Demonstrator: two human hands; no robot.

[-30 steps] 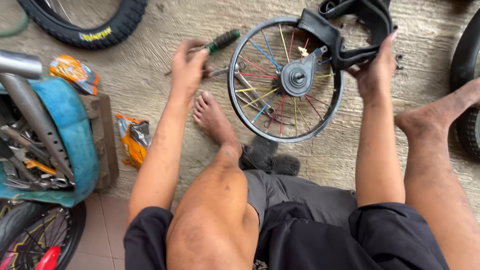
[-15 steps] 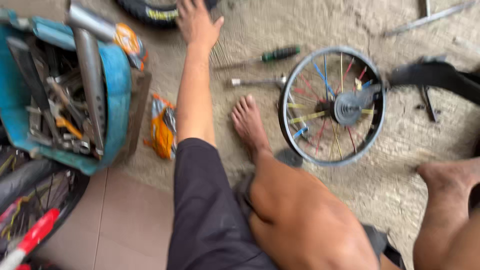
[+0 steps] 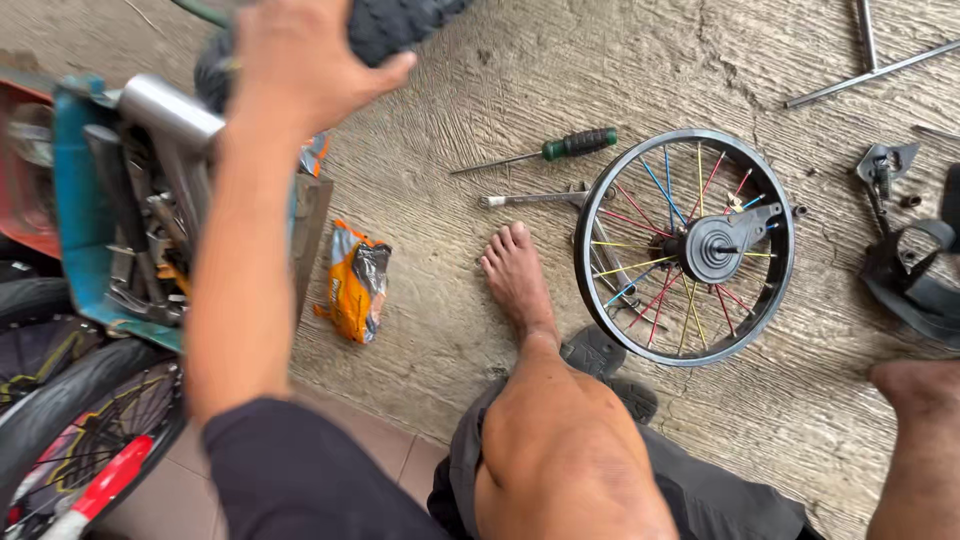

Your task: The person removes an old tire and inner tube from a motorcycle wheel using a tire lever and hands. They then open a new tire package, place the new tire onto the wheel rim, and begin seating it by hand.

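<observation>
My left hand (image 3: pixel 300 60) reaches to the top left and closes around a black knobbly tyre (image 3: pixel 400 20), thumb across its tread. My right hand is out of view. A small wheel with coloured spokes (image 3: pixel 588 225) lies flat on the concrete right of my bare left foot (image 3: pixel 515 280). A green-handled screwdriver (image 3: pixel 575 144) and a metal wrench (image 3: pixel 530 198) lie just above and left of the wheel. A black rubber strip (image 3: pixel 920 290) lies at the right edge.
A blue toolbox (image 3: pixel 70 220) full of metal tools stands at the left, with an orange packet (image 3: pixel 355 280) beside it. A bicycle wheel (image 3: pixel 70 420) fills the bottom left. Metal rods (image 3: pixel 870 65) and a small bracket (image 3: pixel 880 165) lie top right. A dark sandal (image 3: pixel 600 355) sits under my knee.
My view swung left. My left hand rose from the floor near the screwdriver to the tyre. My right hand let go of the black strip, which now lies beside the wheel.
</observation>
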